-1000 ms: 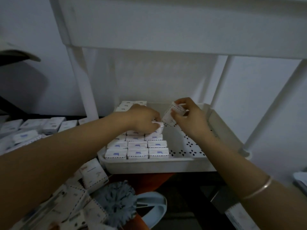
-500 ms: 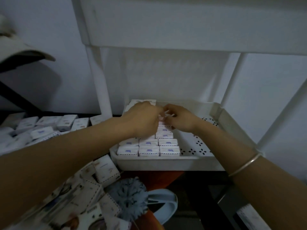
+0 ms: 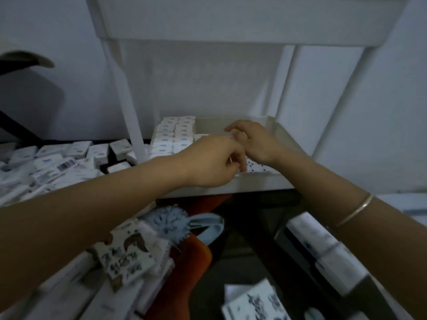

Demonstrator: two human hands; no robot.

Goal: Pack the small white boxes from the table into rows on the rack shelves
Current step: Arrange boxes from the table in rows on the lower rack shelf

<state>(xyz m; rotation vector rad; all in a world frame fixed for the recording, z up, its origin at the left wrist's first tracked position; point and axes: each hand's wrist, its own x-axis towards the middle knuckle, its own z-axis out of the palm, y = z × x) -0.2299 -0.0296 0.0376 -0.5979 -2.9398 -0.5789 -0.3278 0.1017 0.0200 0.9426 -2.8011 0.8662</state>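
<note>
Packed boxes (image 3: 173, 137) fill the left of the shelf (image 3: 261, 184); many loose boxes (image 3: 53, 165) lie unpacked beside it. Left hand (image 3: 212, 162) and right hand (image 3: 256, 142) meet there, possibly placing one; the blur hides their grip.

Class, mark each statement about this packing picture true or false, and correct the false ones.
1. Both the left hand and the right hand are over the shelf tray. True.
2. The packed boxes fill the tray's right side. False: the packed boxes line its left side; the right floor shows bare.
3. A bangle sits on the left wrist. False: the bangle is on the right wrist.
4. Loose boxes lie left of the rack post. True.
</note>
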